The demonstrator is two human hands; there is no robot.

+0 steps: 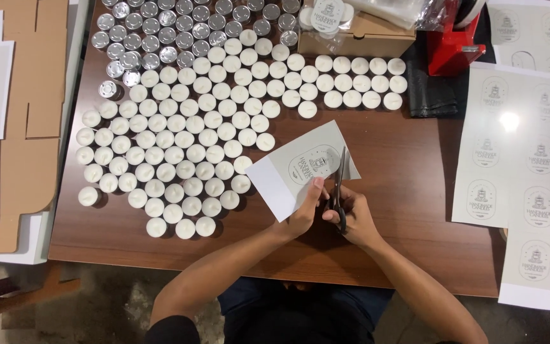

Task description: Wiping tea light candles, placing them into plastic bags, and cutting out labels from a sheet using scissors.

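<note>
Head view: left hand (305,213) pinching bottom edge of label sheet (300,169), holding it just above brown table (402,165). Right hand (354,216) closed around scissors (340,185), blades up, cutting into sheet beside oval label. Big batch of white tealights (186,140) left of sheet, silver cups (160,32) behind them. Cardboard box (358,38), red tape dispenser (456,41) at back. More label sheets (523,172) on right.
</note>
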